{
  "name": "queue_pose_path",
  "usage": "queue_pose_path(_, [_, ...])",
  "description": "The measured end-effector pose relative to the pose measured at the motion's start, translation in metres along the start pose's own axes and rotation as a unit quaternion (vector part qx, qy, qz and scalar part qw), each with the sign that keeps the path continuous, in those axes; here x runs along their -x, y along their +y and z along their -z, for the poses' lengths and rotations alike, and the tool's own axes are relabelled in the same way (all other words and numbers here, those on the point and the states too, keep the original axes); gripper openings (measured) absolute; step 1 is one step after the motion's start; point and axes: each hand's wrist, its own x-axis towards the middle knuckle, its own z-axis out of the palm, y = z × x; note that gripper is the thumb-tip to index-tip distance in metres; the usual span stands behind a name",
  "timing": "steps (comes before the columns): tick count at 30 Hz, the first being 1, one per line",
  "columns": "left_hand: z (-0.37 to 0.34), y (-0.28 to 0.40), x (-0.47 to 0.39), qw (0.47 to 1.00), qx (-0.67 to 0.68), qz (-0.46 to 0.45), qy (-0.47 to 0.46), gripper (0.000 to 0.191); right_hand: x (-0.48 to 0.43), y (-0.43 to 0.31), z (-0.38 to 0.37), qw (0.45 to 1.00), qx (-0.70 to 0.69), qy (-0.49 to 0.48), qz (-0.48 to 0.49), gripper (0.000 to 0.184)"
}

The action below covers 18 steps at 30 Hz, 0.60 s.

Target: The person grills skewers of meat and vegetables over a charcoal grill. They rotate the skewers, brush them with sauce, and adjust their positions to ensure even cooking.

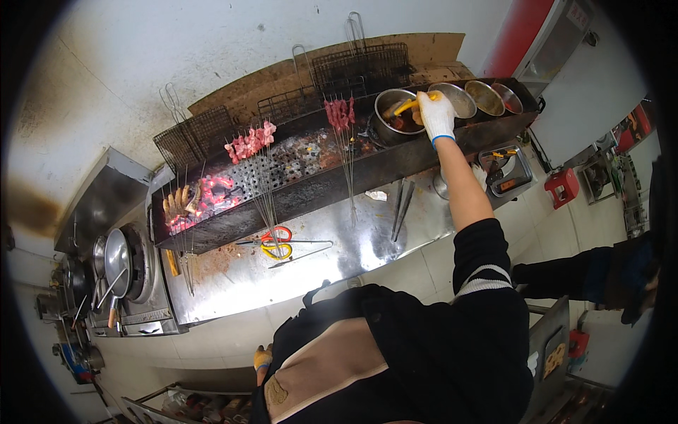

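Note:
In a white glove with a blue cuff, my right hand point(437, 114) grips a yellow-handled utensil point(407, 106), probably a brush. Its lower end is inside a steel pot point(382, 114) of dark liquid on the grill's right part. My left hand point(263, 358), in a yellowish glove, hangs low by my side; its fingers are too small to read. Dark red meat skewers point(340, 114) lie across the charcoal grill point(318, 180), left of the pot. Farther left are pale pink meat skewers point(250, 142), and browned skewers point(179, 204) lie by glowing coals point(217, 188).
Red-and-yellow scissors point(276, 249) and black tongs point(403, 212) lie on the steel counter point(339, 254). Steel bowls point(484, 98) stand right of the pot. Wire grill baskets point(193, 135) lean behind. A wok point(117, 262) sits left. Another person point(577, 275) is at right, near a red stool point(562, 188).

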Motion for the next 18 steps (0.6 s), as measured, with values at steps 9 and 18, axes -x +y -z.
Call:
queue_pose_path(9, [0.041,0.038,0.035,1.0,0.024,0.002,0.005,0.077,0.021,0.007,-0.033,0.946,-0.305,0.103,-0.03,0.027])
queue_pose_path(18, [0.024,0.012,0.014,1.0,0.021,-0.01,0.02,0.079,0.017,0.031,-0.038,0.936,-0.336,0.099,-0.032,0.026])
